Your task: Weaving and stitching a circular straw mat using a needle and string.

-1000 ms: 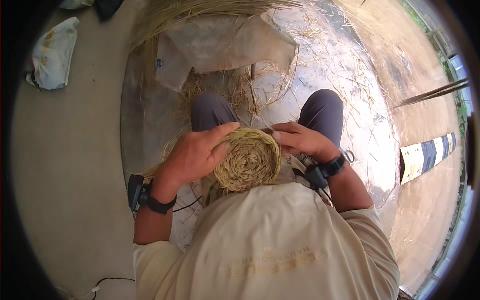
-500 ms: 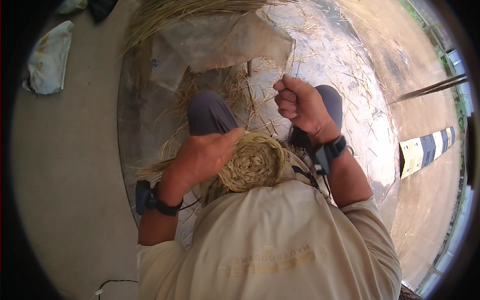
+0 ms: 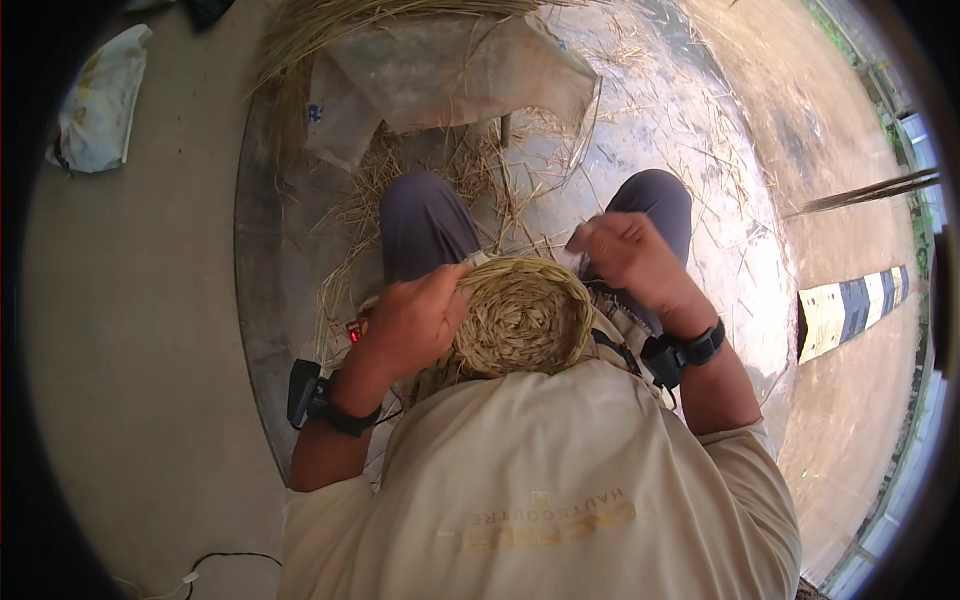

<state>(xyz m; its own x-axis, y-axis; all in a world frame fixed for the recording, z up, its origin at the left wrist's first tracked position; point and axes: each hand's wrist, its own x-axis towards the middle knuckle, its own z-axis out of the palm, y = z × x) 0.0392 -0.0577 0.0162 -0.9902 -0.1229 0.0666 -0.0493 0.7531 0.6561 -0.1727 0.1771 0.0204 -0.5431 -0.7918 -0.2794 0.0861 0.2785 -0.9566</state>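
A round basket of coiled, woven straw [image 3: 525, 318] rests in my lap against my shirt, its hollow facing up. My left hand [image 3: 415, 318] is closed on the basket's left rim, the fingertips partly hidden behind the edge. Just beyond the right side of the rim, my right hand [image 3: 635, 260] is raised off the basket with thumb and fingers pinched together. Motion blurs it, and whatever is in the pinch is too fine to make out. Both wrists wear black straps with small devices.
Ahead of my knees, a cloudy plastic sheet [image 3: 465, 85] drapes over a low support, with a straw bundle [image 3: 390, 22] on top. Loose straw [image 3: 515, 190] litters the ground mat. A white bag [image 3: 103, 100] lies far left; a striped block [image 3: 850, 312] sits right.
My right hand has come down and nearer from above my right knee to beside the basket. The basket has shifted slightly right, with my left hand still on its rim.
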